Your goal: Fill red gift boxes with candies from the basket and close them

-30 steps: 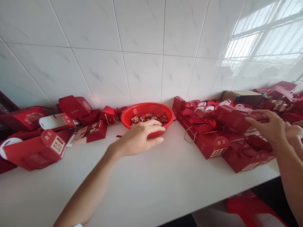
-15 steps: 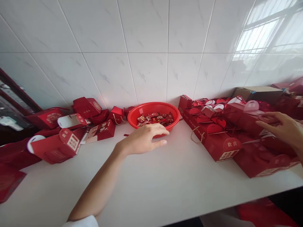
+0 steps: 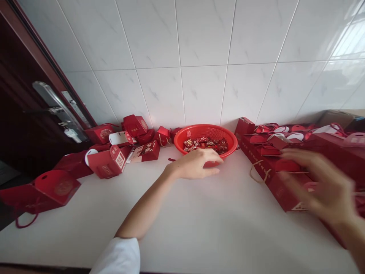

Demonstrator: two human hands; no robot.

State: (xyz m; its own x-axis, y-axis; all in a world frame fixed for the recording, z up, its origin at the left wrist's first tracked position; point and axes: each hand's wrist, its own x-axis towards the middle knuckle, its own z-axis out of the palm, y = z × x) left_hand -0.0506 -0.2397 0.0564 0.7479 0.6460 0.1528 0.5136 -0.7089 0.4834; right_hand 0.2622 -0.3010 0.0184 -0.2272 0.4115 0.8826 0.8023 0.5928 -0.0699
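Observation:
My left hand [image 3: 198, 164] hovers just in front of the red plastic basket [image 3: 184, 134], thumb and fingers apart, holding nothing. Inside the basket lie several small red wrapped packets [image 3: 209, 143], partly hidden behind the hand. On the right, my right hand [image 3: 323, 186] is smeared by motion, but its thumb and fingers are spread with nothing visible between them. It passes in front of red gift boxes [image 3: 281, 190] set in rows, the nearest with a tan rope handle [image 3: 261, 171]; whether it touches one I cannot tell.
More red boxes stand at the left, among them an open one with a cord handle [image 3: 57, 188] and a white-lined one [image 3: 121, 137]. A tiled wall [image 3: 159, 91] closes off the back. At far left is a dark door with a metal handle [image 3: 61, 110].
The view has swung left, bringing in the door. My right hand has come away from the farther-right boxes, inward and nearer. My left hand stays by the basket.

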